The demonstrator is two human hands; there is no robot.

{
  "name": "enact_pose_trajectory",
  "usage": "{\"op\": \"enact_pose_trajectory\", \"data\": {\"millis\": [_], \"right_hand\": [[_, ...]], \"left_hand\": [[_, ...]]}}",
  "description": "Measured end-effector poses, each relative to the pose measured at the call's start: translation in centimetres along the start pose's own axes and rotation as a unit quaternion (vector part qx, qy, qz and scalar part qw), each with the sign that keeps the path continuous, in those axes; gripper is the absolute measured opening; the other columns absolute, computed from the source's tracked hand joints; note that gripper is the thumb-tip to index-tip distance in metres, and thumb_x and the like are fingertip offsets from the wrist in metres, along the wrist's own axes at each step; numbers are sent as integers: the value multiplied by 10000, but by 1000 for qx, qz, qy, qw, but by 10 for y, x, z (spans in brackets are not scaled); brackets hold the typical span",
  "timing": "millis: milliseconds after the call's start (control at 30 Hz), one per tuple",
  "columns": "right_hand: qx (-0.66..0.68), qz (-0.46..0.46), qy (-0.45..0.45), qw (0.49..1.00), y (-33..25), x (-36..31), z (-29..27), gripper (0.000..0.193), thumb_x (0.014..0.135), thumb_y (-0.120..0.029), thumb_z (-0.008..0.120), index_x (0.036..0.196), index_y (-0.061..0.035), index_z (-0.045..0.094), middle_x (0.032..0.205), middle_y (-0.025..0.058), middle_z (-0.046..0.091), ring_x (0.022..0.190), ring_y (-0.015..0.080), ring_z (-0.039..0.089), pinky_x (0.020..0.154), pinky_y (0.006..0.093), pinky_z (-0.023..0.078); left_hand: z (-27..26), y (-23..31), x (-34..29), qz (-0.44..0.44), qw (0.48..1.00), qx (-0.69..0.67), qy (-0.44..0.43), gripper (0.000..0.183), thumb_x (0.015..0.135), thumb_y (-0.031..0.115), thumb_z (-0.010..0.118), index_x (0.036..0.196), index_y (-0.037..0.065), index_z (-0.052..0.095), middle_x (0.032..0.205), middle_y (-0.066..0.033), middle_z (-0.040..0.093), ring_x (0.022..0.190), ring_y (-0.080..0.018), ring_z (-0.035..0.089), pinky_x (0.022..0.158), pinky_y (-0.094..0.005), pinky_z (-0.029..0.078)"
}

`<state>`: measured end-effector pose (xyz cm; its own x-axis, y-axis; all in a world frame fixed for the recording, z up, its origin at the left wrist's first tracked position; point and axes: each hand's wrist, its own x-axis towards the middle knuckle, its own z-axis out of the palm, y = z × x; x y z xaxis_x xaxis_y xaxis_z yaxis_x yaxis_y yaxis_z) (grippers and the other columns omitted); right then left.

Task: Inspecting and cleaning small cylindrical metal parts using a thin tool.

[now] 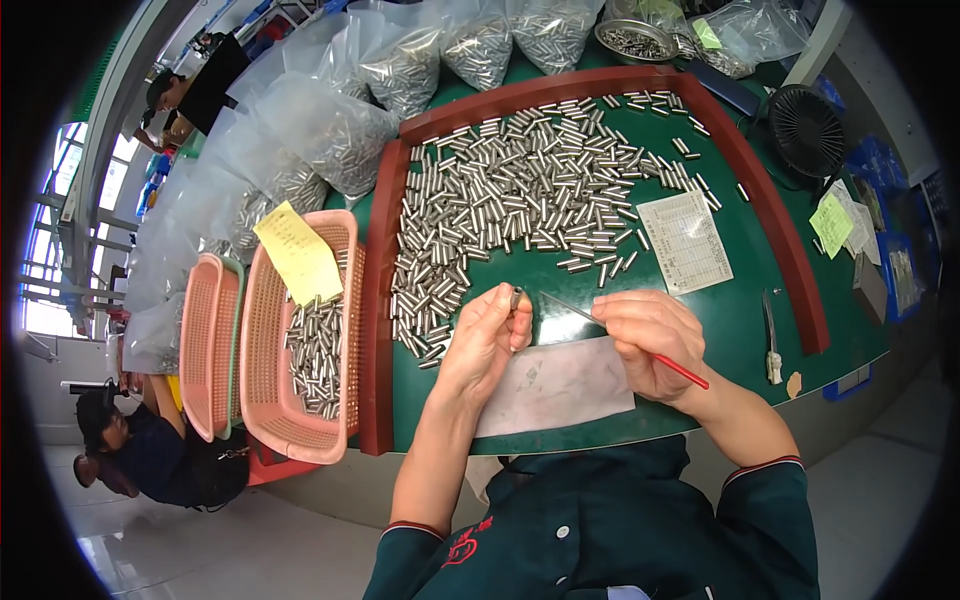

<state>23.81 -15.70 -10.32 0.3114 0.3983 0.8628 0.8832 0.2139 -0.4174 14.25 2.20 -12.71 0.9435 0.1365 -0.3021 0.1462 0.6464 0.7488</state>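
Two-handed, pinching a metal part (516, 298) in the left grip (486, 333), holding a red-handled tool (682, 371) in the right grip (654, 333); apparently aligning both, next likely needing steady contact.

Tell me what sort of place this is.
Probably a factory workshop: small metal cylinders are spread across a green bench, more lie in a pink basket, and clear bags of metal pieces stand beyond them.

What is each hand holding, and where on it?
Left hand: a small metal cylinder, gripped by its sides, one end showing. Right hand: a thin red-handled tool, gripped around its middle.
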Motion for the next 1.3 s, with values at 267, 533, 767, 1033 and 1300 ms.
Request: {"op": "enact_pose_trajectory", "data": {"millis": [267, 533, 767, 1033, 1300], "right_hand": [[-13, 3, -4, 1000, 1, -1, 3, 120, 784, -45, 629, 876, -21, 556, 821, 131, 644, 719, 260, 646, 568, 296, 507], [-11, 24, -22, 999, 0, -2, 6, 139, 729, -8, 642, 849, -25, 574, 837, 116, 647, 741, 247, 645, 594, 295, 495], [-8, 26, -22, 999, 0, -2, 6, 127, 732, -4, 637, 841, -25, 576, 835, 113, 647, 740, 249, 645, 589, 297, 491], [1, 28, -27, 999, -1, -1, 6, 122, 746, -1, 629, 849, -24, 568, 829, 116, 647, 716, 251, 642, 578, 300, 488], [49, 117, 29, 991, 1, -3, 2, 86, 806, 52, 555, 879, 8, 549, 836, 161, 647, 690, 240, 636, 608, 298, 500]], "left_hand": [[0, -1, 1, -27, 999, 20, 14, 306, 950, 268, 446, 815, 22, 568, 627, 1, 508, 535, -68, 428, 516, -194, 361], [2, -1, 1, -22, 999, 40, 15, 307, 940, 265, 469, 804, 14, 583, 614, -7, 521, 530, -72, 439, 511, -196, 363], [3, 0, 0, -28, 998, 48, 16, 311, 936, 268, 475, 789, 15, 582, 597, -9, 521, 517, -76, 438, 504, -198, 361], [5, 0, -1, -20, 996, 80, 23, 332, 937, 302, 470, 764, 36, 567, 589, 3, 511, 499, -69, 427, 478, -194, 346], [5, -3, -2, -23, 995, 91, 22, 371, 950, 345, 430, 706, 76, 503, 567, 23, 470, 492, -53, 399, 462, -182, 313]]}}
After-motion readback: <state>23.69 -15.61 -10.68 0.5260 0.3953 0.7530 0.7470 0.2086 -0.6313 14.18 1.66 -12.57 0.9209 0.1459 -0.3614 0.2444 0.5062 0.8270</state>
